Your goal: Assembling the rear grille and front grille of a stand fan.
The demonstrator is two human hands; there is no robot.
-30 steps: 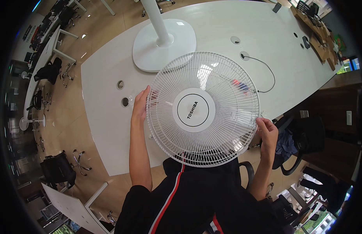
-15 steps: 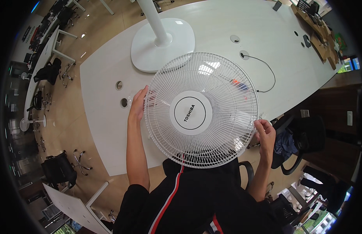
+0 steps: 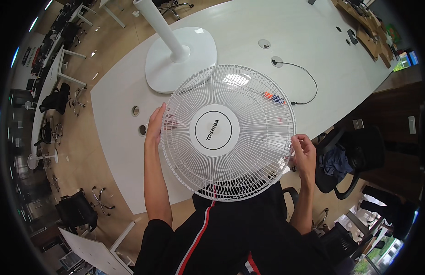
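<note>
A round white fan grille (image 3: pixel 214 130) of fine wires, with a smooth disc at its centre, is held in front of my body over the table's near edge. My left hand (image 3: pixel 154 125) grips its left rim, the fingers partly hidden behind the wires. On the right rim, my right hand (image 3: pixel 305 153) has thumb and fingers closed at the edge. What lies behind the grille shows only faintly through the wires. Beyond it, a white fan stand (image 3: pixel 198 45) with a flat rounded base and upright pole stands on the table, partly overlapped by the grille's top.
Under everything is a large white table (image 3: pixel 118 156) with round cable holes. A black cable (image 3: pixel 316 85) curves over it, near a small orange and blue item (image 3: pixel 274 97) seen through the wires. A black chair (image 3: pixel 359 158) with dark cloth is at the right; cardboard (image 3: pixel 366 39) lies far right.
The grille and both hands have shifted slightly left in the picture, while the view itself has turned a little. Both hands keep their places on the rim.
</note>
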